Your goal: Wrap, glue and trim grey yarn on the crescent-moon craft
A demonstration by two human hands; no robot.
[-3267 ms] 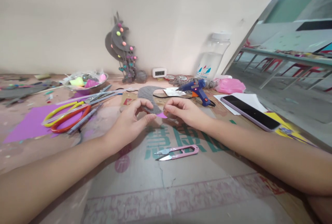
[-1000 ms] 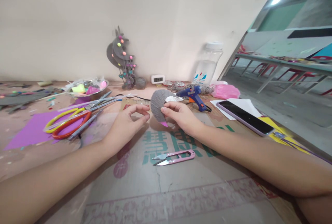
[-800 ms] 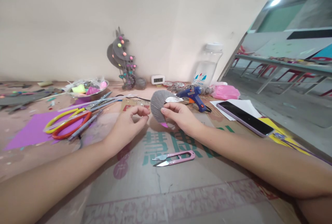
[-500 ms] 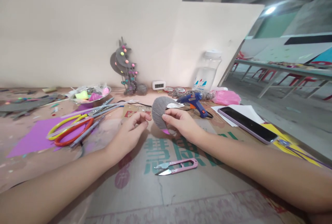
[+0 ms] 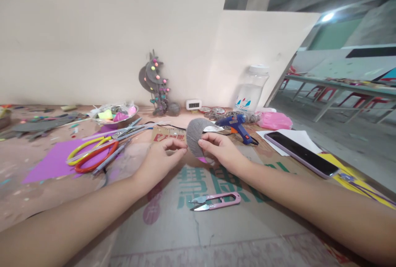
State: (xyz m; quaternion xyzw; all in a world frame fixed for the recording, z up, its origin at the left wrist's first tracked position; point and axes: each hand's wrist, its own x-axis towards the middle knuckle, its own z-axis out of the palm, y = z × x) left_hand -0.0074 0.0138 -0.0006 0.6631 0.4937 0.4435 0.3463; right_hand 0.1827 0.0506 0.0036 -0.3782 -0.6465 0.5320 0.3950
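My right hand (image 5: 221,151) pinches a crescent-shaped piece wrapped in grey yarn (image 5: 194,135) between thumb and fingers. A small bright pink tip shows bare at the crescent's lower end. Just left of it, my left hand (image 5: 165,155) has thumb and forefinger brought together near the wrapped edge. Whatever those fingertips pinch, perhaps a thread, is too fine to make out. Below both hands, pink thread snips (image 5: 216,201) lie on the cardboard (image 5: 161,234), blades pointing left.
Behind the right hand lies a blue glue gun (image 5: 236,126), with a water bottle (image 5: 250,89) beyond. Scissors (image 5: 95,153) rest on purple sheets at left. A phone (image 5: 301,153) lies at right. A decorated grey crescent ornament (image 5: 156,79) stands by the wall near a timer (image 5: 193,104).
The whole view has shifted slightly, moving things right and a little down in the picture. My left fingertips are slightly nearer the crescent; my right hand keeps its hold.
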